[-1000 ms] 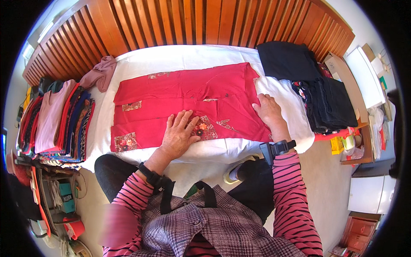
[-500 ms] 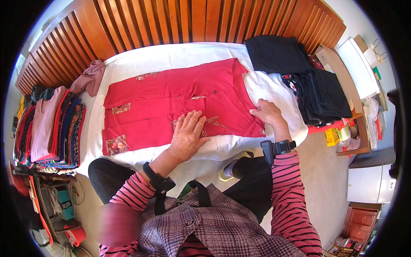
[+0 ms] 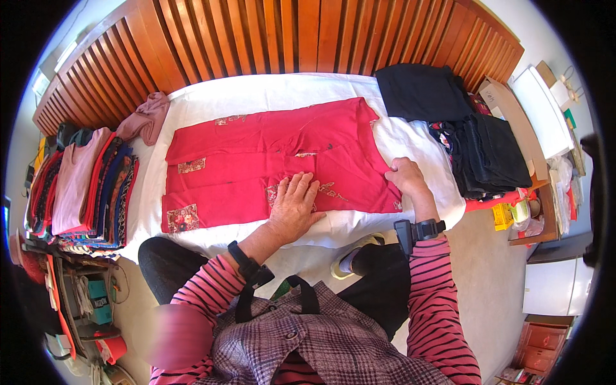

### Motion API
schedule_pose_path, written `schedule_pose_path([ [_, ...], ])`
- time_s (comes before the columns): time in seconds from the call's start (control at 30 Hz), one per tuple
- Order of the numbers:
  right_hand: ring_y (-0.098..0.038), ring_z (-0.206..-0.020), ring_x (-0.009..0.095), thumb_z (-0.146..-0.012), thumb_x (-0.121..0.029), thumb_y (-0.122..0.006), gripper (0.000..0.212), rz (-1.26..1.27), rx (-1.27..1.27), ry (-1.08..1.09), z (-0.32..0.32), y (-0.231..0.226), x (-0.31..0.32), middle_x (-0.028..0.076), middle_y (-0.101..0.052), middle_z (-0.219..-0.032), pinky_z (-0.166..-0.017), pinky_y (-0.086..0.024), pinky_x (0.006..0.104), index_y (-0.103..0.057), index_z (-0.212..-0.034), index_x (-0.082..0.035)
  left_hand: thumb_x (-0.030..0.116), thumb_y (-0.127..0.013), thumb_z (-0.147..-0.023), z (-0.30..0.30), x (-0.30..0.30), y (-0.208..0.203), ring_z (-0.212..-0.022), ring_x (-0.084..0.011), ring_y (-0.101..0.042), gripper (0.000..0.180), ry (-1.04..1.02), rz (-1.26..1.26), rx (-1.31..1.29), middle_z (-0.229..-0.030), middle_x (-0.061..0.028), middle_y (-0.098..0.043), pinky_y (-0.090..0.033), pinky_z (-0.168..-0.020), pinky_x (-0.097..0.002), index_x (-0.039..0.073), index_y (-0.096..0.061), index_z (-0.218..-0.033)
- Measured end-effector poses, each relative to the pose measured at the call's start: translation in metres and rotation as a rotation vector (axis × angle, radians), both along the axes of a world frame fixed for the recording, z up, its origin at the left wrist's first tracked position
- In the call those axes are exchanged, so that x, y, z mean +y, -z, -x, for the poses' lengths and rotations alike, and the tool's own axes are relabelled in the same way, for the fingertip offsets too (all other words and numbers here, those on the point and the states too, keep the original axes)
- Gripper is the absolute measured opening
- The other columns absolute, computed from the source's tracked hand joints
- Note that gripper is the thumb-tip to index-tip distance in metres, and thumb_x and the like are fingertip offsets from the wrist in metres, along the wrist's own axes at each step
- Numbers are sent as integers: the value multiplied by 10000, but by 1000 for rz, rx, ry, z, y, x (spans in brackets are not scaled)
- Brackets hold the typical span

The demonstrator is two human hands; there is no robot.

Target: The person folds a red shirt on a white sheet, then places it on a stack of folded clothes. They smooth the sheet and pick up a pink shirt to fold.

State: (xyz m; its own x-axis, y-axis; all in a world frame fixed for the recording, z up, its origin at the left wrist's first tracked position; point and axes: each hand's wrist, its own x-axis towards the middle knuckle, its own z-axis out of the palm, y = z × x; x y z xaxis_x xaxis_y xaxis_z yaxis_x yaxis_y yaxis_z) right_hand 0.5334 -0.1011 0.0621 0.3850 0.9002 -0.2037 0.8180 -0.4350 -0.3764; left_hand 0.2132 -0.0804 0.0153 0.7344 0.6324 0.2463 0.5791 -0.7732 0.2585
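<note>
A red garment (image 3: 240, 144) with brown floral patches lies spread across the white sheet (image 3: 212, 90); I cannot tell its exact kind. My left hand (image 3: 294, 206) rests flat on the near side of it, fingers stretched out. At the garment's right edge my right hand (image 3: 409, 178) has its fingers curled together and pinches the cloth there. The garment is slightly creased around the middle, and its surface under my left palm is hidden.
Stacked folded clothes (image 3: 83, 186) stand on the left, beside a crumpled mauve garment (image 3: 146, 119). Dark folded clothes (image 3: 491, 154) and a black folded cloth (image 3: 423, 92) lie on the right, near a cardboard box (image 3: 513, 122). A slatted wooden headboard (image 3: 308, 38) runs behind.
My right hand's fingers have closed on the garment's right edge, where they were more open before. My left hand stays flat on the cloth. The whole view has shifted slightly.
</note>
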Motion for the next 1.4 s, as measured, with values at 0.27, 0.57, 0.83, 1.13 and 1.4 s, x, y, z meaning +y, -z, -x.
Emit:
schedule_pose_path([
  [0.27, -703, -881, 314, -815, -180, -694, 256, -94, 258, 28, -14, 14, 5, 198, -727, -938, -797, -539, 398, -687, -976, 18, 411, -728, -846, -24, -17, -6, -1419, -395, -347, 811, 60, 4, -30, -1505, -209, -390, -252, -1174, -546, -27, -408, -1449],
  [0.57, -630, -683, 156, -907, -172, -641, 197, -145, 619, 121, -8, 4, 5, 61, -667, -845, -532, -516, 335, -649, -1051, -38, 436, -762, -815, -81, -30, -19, -1357, -442, -421, 981, 127, 83, -144, -1469, -273, -409, -356, -1109, -548, -66, -268, -1498],
  [0.83, -667, -760, 214, -907, -144, -643, 271, -169, 711, 138, 5, -7, 8, 115, -675, -933, -527, -563, 358, -640, -1134, 6, 354, -741, -814, -138, -35, -34, -1125, -433, -615, 829, -107, 234, -159, -1266, -328, -559, -526, -889, -495, -126, -352, -1367],
  [1.13, -718, -825, 257, -898, -218, -683, 335, -111, 552, 91, 1, -1, 25, 193, -692, -1115, -554, -589, 386, -657, -1091, 54, 101, -618, -823, -137, -9, -12, -773, -424, -695, 376, -159, 363, -238, -818, -249, -689, -553, -700, -523, -8, -458, -1145],
  [1.4, -714, -959, 296, -868, -417, -732, 574, -182, 87, 141, -2, 19, 86, 196, -699, -1122, -723, -596, 402, -612, -1217, 23, 87, -630, -804, -127, -10, -17, -785, -433, -700, 415, -200, 427, -231, -791, -248, -691, -555, -720, -531, 25, -463, -1178],
])
